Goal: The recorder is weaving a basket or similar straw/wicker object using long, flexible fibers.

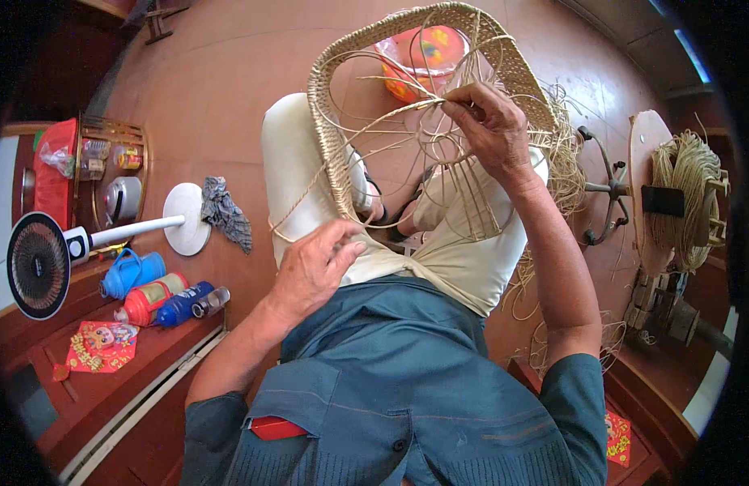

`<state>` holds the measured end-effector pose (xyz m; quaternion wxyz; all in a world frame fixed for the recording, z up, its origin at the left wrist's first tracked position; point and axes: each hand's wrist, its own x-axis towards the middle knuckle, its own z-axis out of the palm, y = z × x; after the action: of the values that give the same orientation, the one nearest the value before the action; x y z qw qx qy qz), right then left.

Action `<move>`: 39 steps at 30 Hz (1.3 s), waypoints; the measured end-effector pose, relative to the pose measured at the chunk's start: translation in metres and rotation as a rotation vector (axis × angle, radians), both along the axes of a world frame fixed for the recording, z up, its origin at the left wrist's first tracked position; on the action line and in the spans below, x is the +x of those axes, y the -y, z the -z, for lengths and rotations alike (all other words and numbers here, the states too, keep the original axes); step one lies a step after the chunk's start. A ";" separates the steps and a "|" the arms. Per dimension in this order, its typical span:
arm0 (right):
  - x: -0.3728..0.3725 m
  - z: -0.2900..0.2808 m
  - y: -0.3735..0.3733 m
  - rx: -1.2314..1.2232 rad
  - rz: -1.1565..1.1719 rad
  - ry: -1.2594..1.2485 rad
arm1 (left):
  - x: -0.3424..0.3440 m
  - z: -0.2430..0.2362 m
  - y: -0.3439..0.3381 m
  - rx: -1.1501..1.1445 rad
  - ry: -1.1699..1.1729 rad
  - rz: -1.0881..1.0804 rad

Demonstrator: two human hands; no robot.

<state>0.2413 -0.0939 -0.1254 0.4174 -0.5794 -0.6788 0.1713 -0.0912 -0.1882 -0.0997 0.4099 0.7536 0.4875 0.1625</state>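
A woven basket (530, 91) of pale strands is held over the thighs, between the knees of the light trousers (289, 154). Its rim and side band are closely woven, while the inside is crossed by loose spokes and curling strands. By the right hand (494, 138) a twisted strand (429, 104) is pinched near the middle of the basket; the thumb and forefinger are clamped on it. The left hand (316, 263) is placed just beside the near side of the rim, with the fingers apart and a gap left between thumb and forefinger; whether the rim is touched by them cannot be told.

Beyond the basket, a red container (431, 53) partly covered with clear plastic is seen through the open weave. To the right, a tangle of strands (567, 154) is spread beside the knee, and a thick coil (686, 190) is laid on a pale board (646, 134), with a flat black object (663, 201) set against it. To the left, a grey cloth (226, 215) is left by the white base (185, 220) of a fan (38, 263). A blue jug (136, 274), a red flask (152, 298) and a blue bottle (182, 304) are lined up on the red desk (168, 350).
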 end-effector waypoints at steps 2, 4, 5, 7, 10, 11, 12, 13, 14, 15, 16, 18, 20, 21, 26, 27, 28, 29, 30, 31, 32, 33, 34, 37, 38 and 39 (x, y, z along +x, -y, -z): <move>0.001 0.001 0.000 0.037 -0.009 0.028 | -0.013 0.002 -0.003 -0.179 0.026 0.021; 0.001 0.002 0.000 0.040 -0.004 0.001 | -0.038 -0.003 -0.008 -0.092 -0.079 -0.149; 0.001 0.002 -0.001 0.054 -0.013 0.022 | -0.051 -0.006 -0.014 0.079 -0.041 -0.190; 0.002 0.002 -0.001 0.071 -0.021 0.043 | -0.063 -0.009 -0.020 0.154 -0.128 -0.315; 0.001 0.002 -0.001 0.048 -0.028 0.003 | -0.054 -0.004 -0.020 0.116 -0.183 -0.108; 0.000 0.002 -0.001 0.053 -0.036 -0.007 | -0.046 -0.001 -0.013 0.073 -0.193 -0.073; 0.000 0.001 -0.001 0.036 -0.032 -0.021 | -0.039 0.002 -0.007 0.084 -0.202 -0.070; 0.000 0.001 -0.001 0.064 -0.027 -0.020 | -0.032 0.004 0.000 0.140 -0.193 0.009; 0.001 0.001 -0.001 0.073 -0.027 0.001 | -0.030 0.006 0.006 0.187 -0.171 0.100; 0.002 0.001 -0.001 0.063 -0.031 0.004 | -0.030 0.007 0.010 0.189 -0.182 0.096; 0.002 0.001 0.000 0.075 -0.024 0.021 | -0.031 0.009 0.015 0.108 -0.183 0.096; 0.002 0.002 -0.001 0.098 -0.032 0.043 | -0.046 0.014 0.021 0.031 -0.187 0.095; 0.003 0.004 -0.002 0.088 -0.029 0.045 | -0.078 0.019 0.019 -0.038 -0.148 -0.026; 0.004 0.004 -0.002 0.064 -0.030 0.040 | -0.099 0.022 0.014 -0.029 -0.200 -0.083; 0.005 0.008 -0.004 0.097 -0.041 -0.010 | -0.229 0.017 -0.027 0.198 -0.776 -0.334; 0.005 0.009 -0.004 0.094 -0.054 -0.016 | -0.249 0.006 -0.037 0.192 -1.030 -0.343; 0.005 0.009 -0.004 0.114 -0.050 -0.024 | -0.257 -0.002 -0.045 0.273 -0.977 -0.316; 0.005 0.009 -0.004 0.122 -0.054 -0.030 | -0.258 -0.014 -0.054 0.208 -1.186 -0.255; 0.005 0.009 -0.004 0.124 -0.066 -0.034 | -0.250 -0.029 -0.058 0.034 -1.457 -0.214; 0.006 0.009 -0.003 0.096 -0.051 -0.006 | -0.231 -0.039 -0.060 0.195 -1.199 -0.129; 0.006 0.008 -0.003 0.098 -0.052 0.001 | -0.201 -0.045 -0.063 0.266 -0.991 -0.059; 0.005 0.008 -0.003 0.090 -0.058 -0.024 | -0.165 -0.048 -0.068 0.314 -0.752 -0.037; 0.005 0.007 -0.003 0.078 -0.067 -0.051 | -0.125 -0.049 -0.073 0.389 -0.487 0.009; 0.004 0.006 -0.003 0.080 -0.058 -0.050 | -0.006 -0.039 -0.078 0.424 -0.170 0.015; 0.003 0.005 -0.003 0.077 -0.052 -0.049 | 0.024 -0.036 -0.082 0.484 -0.108 0.050; 0.004 0.005 -0.003 0.066 -0.047 -0.049 | 0.050 -0.033 -0.088 0.532 -0.100 0.044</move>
<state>0.2449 -0.0912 -0.1307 0.4486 -0.5448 -0.6871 0.1726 -0.0413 -0.0998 -0.0670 0.1762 0.8523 0.4308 0.2387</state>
